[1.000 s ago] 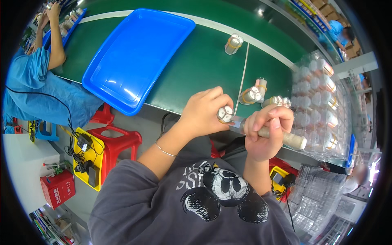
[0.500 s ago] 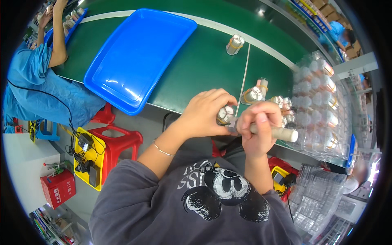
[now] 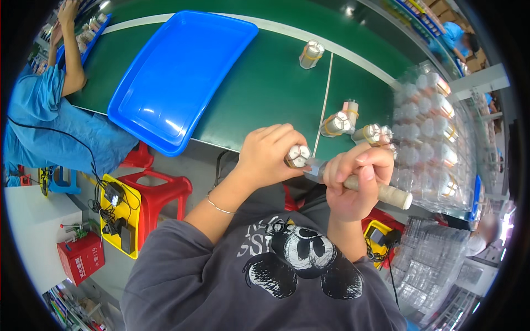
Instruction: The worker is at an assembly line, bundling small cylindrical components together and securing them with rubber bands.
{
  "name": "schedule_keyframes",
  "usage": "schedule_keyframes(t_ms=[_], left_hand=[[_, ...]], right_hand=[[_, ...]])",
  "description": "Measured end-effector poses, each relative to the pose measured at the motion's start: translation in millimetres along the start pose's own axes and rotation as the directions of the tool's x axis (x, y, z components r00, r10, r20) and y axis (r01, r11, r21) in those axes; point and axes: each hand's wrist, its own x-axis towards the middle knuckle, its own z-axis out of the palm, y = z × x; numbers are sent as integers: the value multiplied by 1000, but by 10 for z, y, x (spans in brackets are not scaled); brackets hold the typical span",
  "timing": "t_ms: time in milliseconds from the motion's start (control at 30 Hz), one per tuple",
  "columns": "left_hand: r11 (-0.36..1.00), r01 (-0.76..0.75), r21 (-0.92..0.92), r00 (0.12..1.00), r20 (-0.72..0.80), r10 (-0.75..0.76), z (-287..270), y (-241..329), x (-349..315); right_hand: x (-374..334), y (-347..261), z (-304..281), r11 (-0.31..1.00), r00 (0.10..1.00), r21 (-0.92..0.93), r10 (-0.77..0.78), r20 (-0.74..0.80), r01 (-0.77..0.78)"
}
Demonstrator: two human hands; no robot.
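Observation:
My left hand (image 3: 268, 157) is closed around a bundle of silver cylinders with white round ends (image 3: 298, 156), held over the table's near edge with the ends facing up. In my right hand (image 3: 353, 185) is a flat-bladed tool with a thick beige handle (image 3: 393, 196), which sticks out to the right. Its grey metal blade (image 3: 316, 169) reaches to the right side of the held bundle; whether it touches is hard to see. Just beyond my right hand, a similar bundle with a yellow band (image 3: 335, 124) lies on the green table (image 3: 265, 94).
A large blue tray (image 3: 176, 77) lies to the left on the table. One banded bundle (image 3: 311, 54) stands farther back. Stacked clear plastic trays of cylinders (image 3: 425, 132) rise at the right. A person in blue (image 3: 49, 121) works at the far left, near a red stool (image 3: 160, 185).
The bundle in my left hand has shifted slightly left, and its ends now show more fully. The tool's handle end has dropped a little and moved right. Both grips stay closed.

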Motion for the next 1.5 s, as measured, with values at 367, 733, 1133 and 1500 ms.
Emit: schedule_keyframes(t_ms=[367,733,1133,1500], left_hand=[[1000,-25,15,995,-92,26,27,-19,-14],[993,95,-74,991,101,-88,-53,-23,40],[380,604,-700,795,499,-345,-278,-80,92],[767,372,-522,914,350,-205,-262,-114,8]], right_hand=[[-61,89,45,981,995,-182,83,60,-71],[15,5,-111,992,998,129,-5,-58,12],[-163,-42,-376,752,768,-157,630,-116,-640],[-190,128,-398,703,824,-484,562,-71,-521]])
